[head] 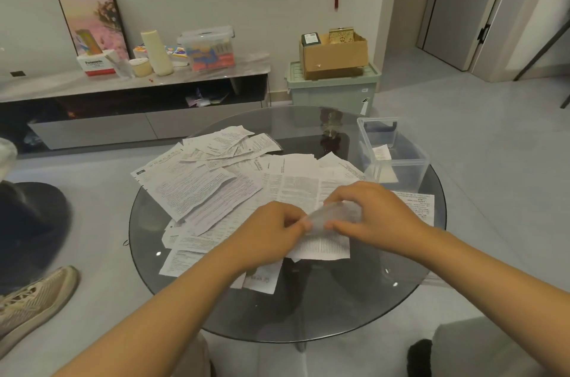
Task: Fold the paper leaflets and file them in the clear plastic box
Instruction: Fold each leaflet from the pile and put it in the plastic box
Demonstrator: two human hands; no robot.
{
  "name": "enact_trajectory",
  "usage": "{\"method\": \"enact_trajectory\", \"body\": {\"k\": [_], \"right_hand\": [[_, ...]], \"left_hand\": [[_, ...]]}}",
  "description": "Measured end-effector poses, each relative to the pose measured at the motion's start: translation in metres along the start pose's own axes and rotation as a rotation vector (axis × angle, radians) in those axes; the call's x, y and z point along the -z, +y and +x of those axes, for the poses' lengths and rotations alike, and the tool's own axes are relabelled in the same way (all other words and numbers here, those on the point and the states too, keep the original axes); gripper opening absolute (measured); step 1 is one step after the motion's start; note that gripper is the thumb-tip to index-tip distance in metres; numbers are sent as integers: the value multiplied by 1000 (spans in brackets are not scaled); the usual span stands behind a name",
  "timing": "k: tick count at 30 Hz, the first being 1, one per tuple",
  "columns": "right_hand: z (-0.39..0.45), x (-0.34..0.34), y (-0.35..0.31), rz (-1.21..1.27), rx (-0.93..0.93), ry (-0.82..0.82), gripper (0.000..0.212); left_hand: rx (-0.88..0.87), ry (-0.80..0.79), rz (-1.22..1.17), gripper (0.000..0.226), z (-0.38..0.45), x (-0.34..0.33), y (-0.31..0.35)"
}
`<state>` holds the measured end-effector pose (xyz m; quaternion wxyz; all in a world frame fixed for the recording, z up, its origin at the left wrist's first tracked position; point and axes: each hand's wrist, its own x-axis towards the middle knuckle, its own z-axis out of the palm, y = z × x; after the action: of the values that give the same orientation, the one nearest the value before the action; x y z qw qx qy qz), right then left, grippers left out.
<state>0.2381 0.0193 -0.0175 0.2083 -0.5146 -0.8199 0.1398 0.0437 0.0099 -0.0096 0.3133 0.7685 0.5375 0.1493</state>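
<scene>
Head view: both hands fold a leaflet above the glass counter (354,309).
Left hand (271,235) and right hand (367,216) each pinch the blurred leaflet (327,241) between curled fingers, over a heap of leaflets (216,188). Clear box (391,157) stands just right of the heap, one folded leaflet (381,152) inside.

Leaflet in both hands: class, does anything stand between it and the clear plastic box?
Nothing visible does. Both hands hold the leaflet; the open-topped box sits beyond, only flat papers between.
</scene>
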Motion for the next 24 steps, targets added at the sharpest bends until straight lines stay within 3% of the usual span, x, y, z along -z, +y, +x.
{"method": "enact_trajectory", "body": {"k": [3,6,8,11,12,16,21,24], "right_hand": [[4,10,3,100,-122,-131,26],[5,16,4,64,-134,-261,22],[6,18,4,21,-131,-268,14],[10,22,0,27,-133,-258,19],[11,24,-1,45,-136,-255,20],[13,31,-8,296,-179,-216,21],[17,25,-15,702,-267,-250,24],[22,9,-14,729,-355,-291,25]], "left_hand": [[111,-61,-196,25,-7,13,-3],[204,15,-420,20,-12,24,-10],[276,40,-559,27,-15,28,-17],[357,18,-661,17,-23,33,-24],[357,10,-706,22,-26,33,-27],[361,32,-912,31,-32,34,-36],[450,196,-1004,25,-35,35,-46],[508,299,-1002,26,-35,34,-48]]}}
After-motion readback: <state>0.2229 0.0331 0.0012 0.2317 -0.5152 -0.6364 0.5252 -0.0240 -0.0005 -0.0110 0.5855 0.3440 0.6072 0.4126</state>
